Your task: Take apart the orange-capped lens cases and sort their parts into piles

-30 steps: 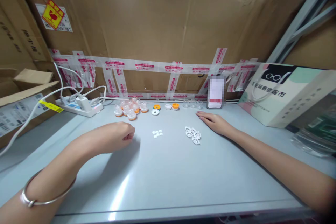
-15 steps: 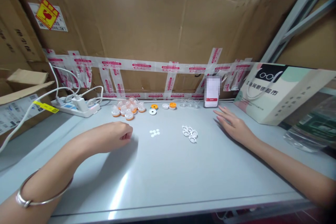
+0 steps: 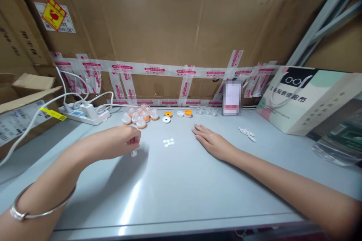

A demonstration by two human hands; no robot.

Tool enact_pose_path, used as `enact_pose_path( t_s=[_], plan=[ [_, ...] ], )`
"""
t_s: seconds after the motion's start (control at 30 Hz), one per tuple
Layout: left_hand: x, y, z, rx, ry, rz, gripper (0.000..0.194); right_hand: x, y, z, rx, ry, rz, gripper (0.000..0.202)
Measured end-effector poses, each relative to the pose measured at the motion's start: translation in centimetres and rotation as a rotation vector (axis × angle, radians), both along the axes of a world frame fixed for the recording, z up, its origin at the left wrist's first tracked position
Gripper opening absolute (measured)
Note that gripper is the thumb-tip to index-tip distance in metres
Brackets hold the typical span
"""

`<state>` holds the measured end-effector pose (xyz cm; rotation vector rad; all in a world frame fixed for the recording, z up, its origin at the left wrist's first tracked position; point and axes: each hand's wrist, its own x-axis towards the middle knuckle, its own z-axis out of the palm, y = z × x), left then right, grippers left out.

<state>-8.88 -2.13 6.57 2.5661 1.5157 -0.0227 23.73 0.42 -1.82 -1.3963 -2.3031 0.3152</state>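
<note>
My left hand (image 3: 128, 139) is closed, its fingers curled down above the grey table. A small clear plastic piece (image 3: 134, 153) shows just under the fingertips; much of the grip is hidden. My right hand (image 3: 212, 142) lies palm down on the table, fingers stretched out, holding nothing visible. Between the hands lie several small white discs (image 3: 169, 142). To the right of my right hand is a cluster of white spoked pieces (image 3: 247, 133). Behind my left hand stand several clear domed pieces with orange bases (image 3: 141, 121).
Along the back are an orange ring (image 3: 168, 114), a white disc with a dark centre (image 3: 166, 119), an orange cap (image 3: 188, 113), clear cups (image 3: 206, 111) and a phone (image 3: 232, 99). A power strip (image 3: 90, 118) sits left; a printed box (image 3: 294, 99) and plastic bottle (image 3: 339, 139) stand right.
The white spoked pieces have shifted right, and my right hand has moved left, now lying left of them. A clear piece now shows beneath my left hand, which stays closed.
</note>
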Motion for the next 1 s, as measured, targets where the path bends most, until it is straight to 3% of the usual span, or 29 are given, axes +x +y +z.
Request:
enact_pose_path(
  t_s=[0.13, 0.27, 0.43, 0.6, 0.73, 0.87, 0.93, 1.0],
  plan=[
    [-1.2, 1.2, 0.7, 0.027, -0.011, 0.004, 0.020, 1.1, 2.4, -0.4, 0.037, 0.010, -0.064, 0.040],
    [-2.0, 2.9, 0.7, 0.217, -0.102, 0.061, 0.023, 1.3, 3.5, -0.4, 0.022, 0.000, -0.082, 0.043],
    [-1.4, 4.9, -1.2, 0.413, -0.250, 0.149, 0.029, 1.3, 2.8, 0.3, 0.089, 0.115, -0.124, 0.046],
    [-0.2, 6.0, -3.5, 0.323, -0.281, 0.194, 0.039, 1.4, 1.7, 1.5, 0.200, 0.359, -0.175, 0.043],
    [0.1, 6.3, -4.3, 0.288, -0.223, 0.200, 0.033, 1.3, 1.1, 2.2, 0.266, 0.451, -0.167, 0.038],
    [0.1, 5.7, -3.5, 0.334, -0.247, 0.239, 0.031, 1.0, 0.5, 2.8, 0.309, 0.496, -0.150, 0.035],
    [0.7, 4.5, -2.6, 0.365, -0.351, 0.258, 0.031, 0.9, 0.1, 3.1, 0.307, 0.518, -0.142, 0.034],
    [2.3, 2.5, -1.8, 0.331, -0.548, 0.192, 0.030, 0.7, -0.4, 3.4, 0.290, 0.522, -0.125, 0.033]
  ],
)
